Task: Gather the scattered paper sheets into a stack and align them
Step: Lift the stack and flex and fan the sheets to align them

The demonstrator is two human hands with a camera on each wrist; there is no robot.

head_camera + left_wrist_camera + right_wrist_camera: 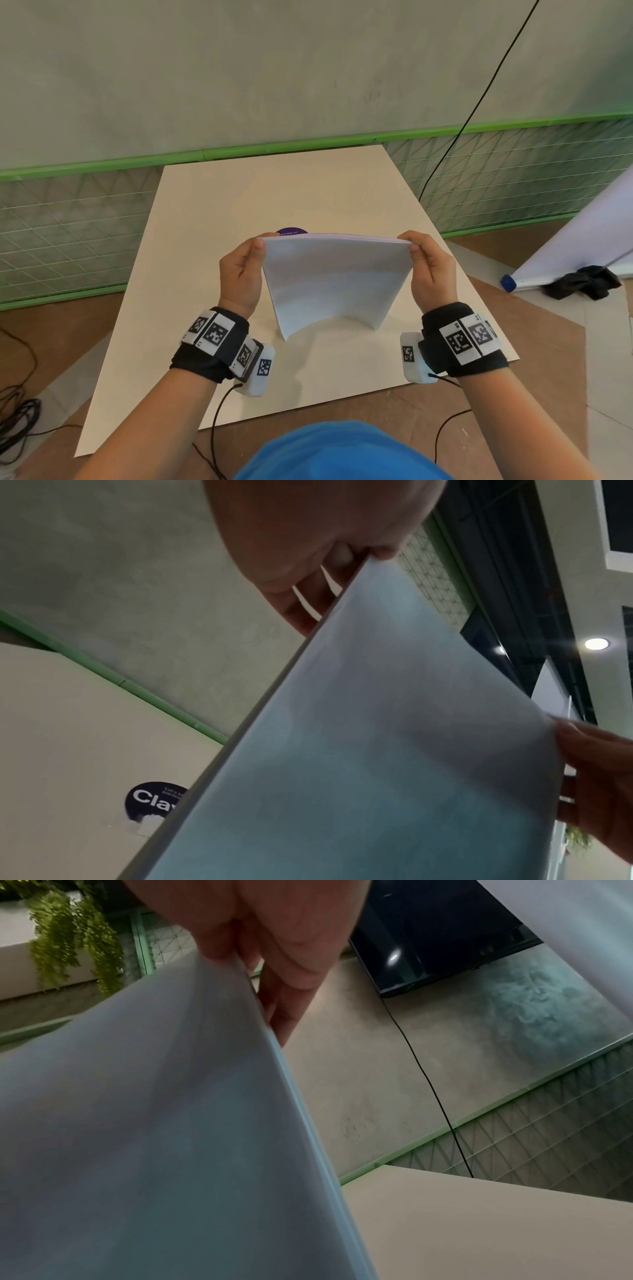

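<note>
The person stood at the bench (191,308) with the paper stack (334,284) held upright between both hands, its lower edge resting on or just above the bench top; I could not tell which, though a shadow sat right under it. The left hand (241,270) pinched the upper left corner, thumb on the near face and fingers (308,599) curled round the back. The right hand (432,265) did the same at the upper right corner. The sheets bowed, bulging away from the person, and no loose sheets lay anywhere else on the bench, so the gathering looked finished and squaring up seemed to be the step in hand.

To do it well, I judged the grip should be loosened enough that the sheets could slide against one another, then the bottom edge tapped on the bench until it sat flush. The bow would want easing out first, since curved sheets bind. After that, a turn onto a side edge and another tap.

A purple round sticker (291,230) showed on the bench just behind the stack, part hidden by it.
</note>
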